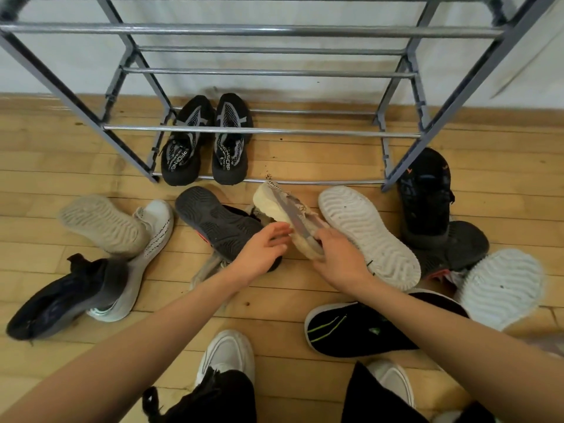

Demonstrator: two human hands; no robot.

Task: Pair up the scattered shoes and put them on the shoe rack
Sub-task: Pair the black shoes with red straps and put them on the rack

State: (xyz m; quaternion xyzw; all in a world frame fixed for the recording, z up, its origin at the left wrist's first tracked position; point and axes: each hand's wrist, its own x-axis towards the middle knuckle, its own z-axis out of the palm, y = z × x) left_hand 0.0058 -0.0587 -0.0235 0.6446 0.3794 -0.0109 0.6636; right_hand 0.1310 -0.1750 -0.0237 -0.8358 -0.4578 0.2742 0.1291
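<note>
While the right hand [338, 264] has its grip closed around the heel end of a cream shoe [290, 218], toe pointing toward the shoe rack [262, 131], the left hand [262, 251] reaches in beside it with fingers spread, holding nothing. A black pair [207, 141] sits on the rack's lowest rails. Other shoes lie scattered on the wooden floor [305, 157], several sole-up.

You are in a home, likely an entryway: beyond your hands a grey metal shoe rack [268, 71] stands on a wood plank floor [45, 154] against a plain white wall [259, 13]. Worn sneakers [219, 224] lie scattered around your hands.
</note>
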